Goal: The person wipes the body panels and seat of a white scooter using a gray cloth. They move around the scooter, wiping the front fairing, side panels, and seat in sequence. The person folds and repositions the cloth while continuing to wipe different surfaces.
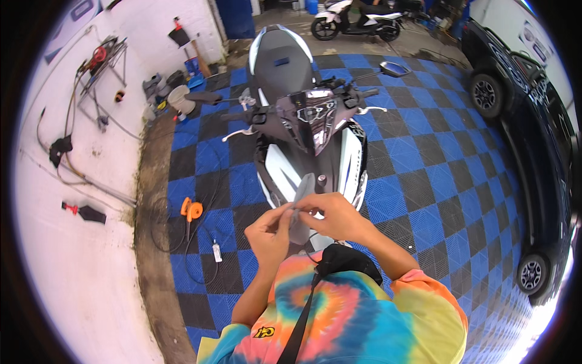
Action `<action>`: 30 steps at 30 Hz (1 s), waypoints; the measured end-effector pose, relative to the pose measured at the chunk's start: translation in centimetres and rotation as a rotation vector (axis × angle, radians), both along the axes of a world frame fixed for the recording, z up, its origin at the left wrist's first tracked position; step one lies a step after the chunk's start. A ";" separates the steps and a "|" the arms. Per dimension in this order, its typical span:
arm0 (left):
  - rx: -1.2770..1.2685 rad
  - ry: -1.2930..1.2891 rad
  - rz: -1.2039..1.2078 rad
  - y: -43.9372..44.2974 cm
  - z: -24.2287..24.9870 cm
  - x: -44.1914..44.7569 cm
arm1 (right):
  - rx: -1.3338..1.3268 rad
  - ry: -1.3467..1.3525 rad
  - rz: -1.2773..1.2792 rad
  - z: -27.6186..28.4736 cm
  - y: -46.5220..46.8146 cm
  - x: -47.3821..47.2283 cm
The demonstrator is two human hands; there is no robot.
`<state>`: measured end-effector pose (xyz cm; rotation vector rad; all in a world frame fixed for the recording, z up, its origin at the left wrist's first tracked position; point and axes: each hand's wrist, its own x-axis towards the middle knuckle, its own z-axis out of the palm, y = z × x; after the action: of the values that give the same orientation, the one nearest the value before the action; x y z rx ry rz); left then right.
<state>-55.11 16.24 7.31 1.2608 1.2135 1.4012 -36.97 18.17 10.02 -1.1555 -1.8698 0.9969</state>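
Between my two hands is a grey cloth, held up in front of my chest. My left hand pinches its near side with thumb and fingertips. The fingers of my right hand grip it too, meeting the left fingertips at the cloth's middle. Past the cloth stands a black and white motor scooter, its front towards me. A dark windscreen sits between its handlebars, and its black seat has a small dark blue object on it.
On the blue and black tile floor at left lie an orange blower, its cable, and a white tube. A bucket stands by the wall. A dark pickup truck is parked at right. Another scooter stands behind.
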 end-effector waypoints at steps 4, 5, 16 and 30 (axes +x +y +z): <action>0.045 0.024 0.027 -0.3 -0.7 -0.1 | 0.281 -0.083 -0.069 -1.5 0.3 -0.2; 0.059 0.106 0.007 -0.3 -0.8 -0.3 | 0.361 -0.085 -0.079 -1.8 0.4 -0.3; 0.177 0.144 -0.107 0.3 -0.1 -5.3 | 0.476 -0.212 0.138 -3.8 2.4 3.2; 0.754 0.410 0.033 2.7 -0.5 -4.0 | -0.037 0.193 0.235 -0.3 -1.0 1.5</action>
<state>-59.07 18.97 6.78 2.1337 0.9792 1.7575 -35.52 17.14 9.72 -0.8398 -1.8657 1.2316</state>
